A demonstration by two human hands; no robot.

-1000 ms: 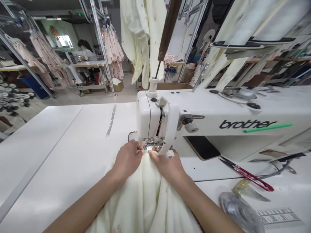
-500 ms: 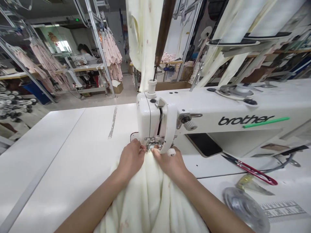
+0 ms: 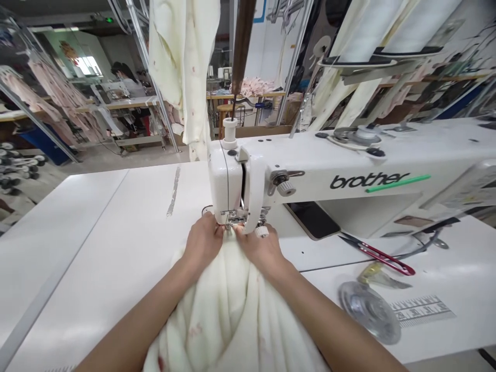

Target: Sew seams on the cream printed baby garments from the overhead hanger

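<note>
A cream fabric [image 3: 228, 305] with faint reddish prints hangs in folds from the sewing machine [image 3: 248, 170] down toward me. At the left of the presser foot [image 3: 228, 226], my left hand [image 3: 203, 238] pinches the fabric's edge. On the other side, my right hand [image 3: 260, 248] grips the same cloth, its thumb close to the foot and its other fingers partly behind the machine's white guard. The fabric between both hands runs up to the needle area. The needle tip itself is too small to make out.
Right of my arm, a phone [image 3: 313, 219], red-handled thread snips [image 3: 382, 256], a clear plastic disc [image 3: 369, 311] and a printed ruler strip [image 3: 422, 310] lie on the white table [image 3: 96, 258]. Cream cloth [image 3: 189, 67] hangs behind the machine. A person sits at another machine in the back left.
My view has shifted, so the machine and tabletop items appear further left and slightly higher. Both hands keep their hold on the fabric beside the presser foot. The hanging cloth behind appears further left.
</note>
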